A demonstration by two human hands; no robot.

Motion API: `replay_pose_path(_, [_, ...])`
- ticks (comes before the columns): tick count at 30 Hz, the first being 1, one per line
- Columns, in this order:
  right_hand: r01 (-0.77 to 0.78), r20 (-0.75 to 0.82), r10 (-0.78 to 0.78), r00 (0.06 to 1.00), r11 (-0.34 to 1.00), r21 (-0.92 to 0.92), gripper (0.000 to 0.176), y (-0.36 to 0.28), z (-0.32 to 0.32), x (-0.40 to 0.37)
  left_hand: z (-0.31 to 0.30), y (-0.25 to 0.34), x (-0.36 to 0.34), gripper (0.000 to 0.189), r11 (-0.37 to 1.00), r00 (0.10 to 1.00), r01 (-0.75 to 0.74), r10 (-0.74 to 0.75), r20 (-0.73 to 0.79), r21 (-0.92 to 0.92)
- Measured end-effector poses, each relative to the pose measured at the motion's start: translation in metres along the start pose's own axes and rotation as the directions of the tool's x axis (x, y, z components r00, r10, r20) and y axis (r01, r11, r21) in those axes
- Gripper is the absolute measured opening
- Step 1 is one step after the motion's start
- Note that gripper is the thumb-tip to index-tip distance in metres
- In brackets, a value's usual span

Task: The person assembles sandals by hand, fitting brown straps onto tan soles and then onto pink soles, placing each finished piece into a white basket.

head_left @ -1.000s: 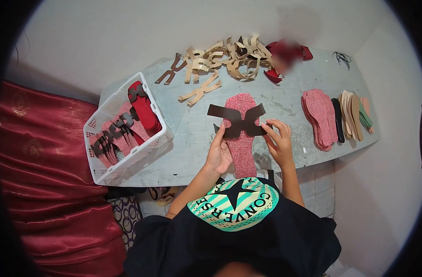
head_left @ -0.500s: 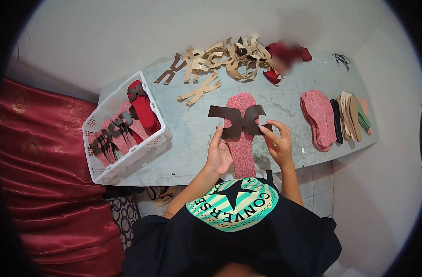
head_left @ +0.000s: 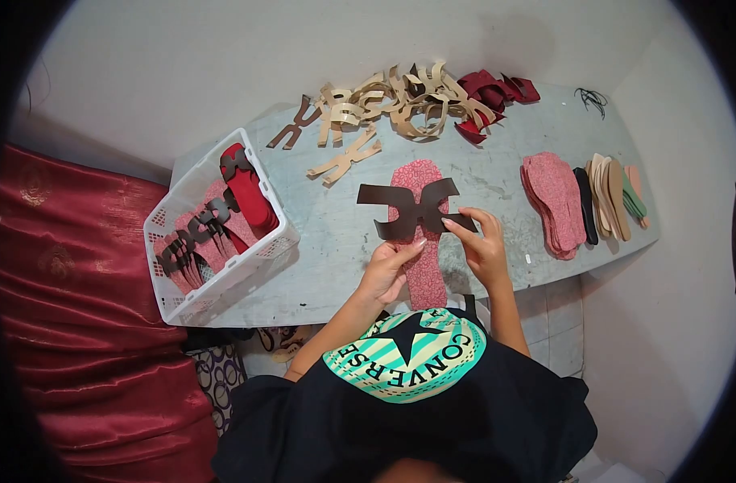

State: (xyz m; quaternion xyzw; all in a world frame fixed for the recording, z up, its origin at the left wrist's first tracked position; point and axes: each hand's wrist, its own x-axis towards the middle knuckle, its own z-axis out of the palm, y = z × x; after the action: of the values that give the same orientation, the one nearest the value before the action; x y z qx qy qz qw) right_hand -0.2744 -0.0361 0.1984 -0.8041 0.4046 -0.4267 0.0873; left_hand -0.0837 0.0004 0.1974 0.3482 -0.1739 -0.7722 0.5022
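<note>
In front of me a pink patterned shoe sole [head_left: 423,278] lies lengthwise, its near end by my shirt. Across its middle sits a dark brown X-shaped sandal strap [head_left: 419,211] with its ends sticking out on both sides. My left hand [head_left: 386,270] is closed at the sole's left edge, with the thumb over the top just below the strap; its other fingers are curled and partly hidden. With thumb and fingers my right hand [head_left: 482,245] pinches the strap's lower right end.
A white plastic basket [head_left: 168,310] at left holds soles with straps. Beige strap pieces [head_left: 396,101] and dark red pieces [head_left: 489,97] are heaped at the back. At right stand stacked pink soles [head_left: 552,205] beside black, beige and green ones. A red curtain [head_left: 86,322] hangs left.
My left hand has moved from the strap's left end to the sole below the strap, thumb now on it. The strap has shifted slightly; my right hand keeps its pinch.
</note>
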Motion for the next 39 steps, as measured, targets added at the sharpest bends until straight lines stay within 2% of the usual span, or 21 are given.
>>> replay_pose_path(5, [0.01,0.007,-0.01,1.0,1.0,0.002,0.055,-0.001,0.0,0.0,-0.002,-0.003,0.001,0.018,1.0,0.999,-0.008,0.008,0.036,-0.007])
replay_pose_path(21, [0.015,0.029,-0.014,0.999,0.999,-0.03,0.052,0.001,-0.003,0.001,-0.003,0.0,0.0,0.019,1.0,1.0,-0.002,0.002,0.012,-0.003])
replay_pose_path(23, [0.003,0.036,-0.002,0.999,1.0,-0.027,0.052,0.001,-0.003,0.001,0.002,0.004,-0.001,0.02,0.986,0.999,0.04,-0.04,0.004,-0.159])
replay_pose_path(24, [0.009,0.035,-0.008,0.999,1.0,-0.029,0.052,0.002,-0.003,0.0,0.003,0.004,-0.002,0.02,0.987,0.999,0.04,-0.04,0.003,-0.159])
replay_pose_path(29, [0.017,0.036,-0.016,0.999,0.999,-0.035,0.052,0.001,-0.004,0.0,0.002,-0.001,0.0,0.022,0.993,1.0,-0.015,0.012,-0.025,-0.114])
replay_pose_path(39, [0.016,0.041,-0.014,0.999,0.999,-0.044,0.05,0.002,-0.004,-0.001,-0.001,-0.005,0.002,0.022,0.988,0.999,-0.041,0.04,-0.011,-0.148])
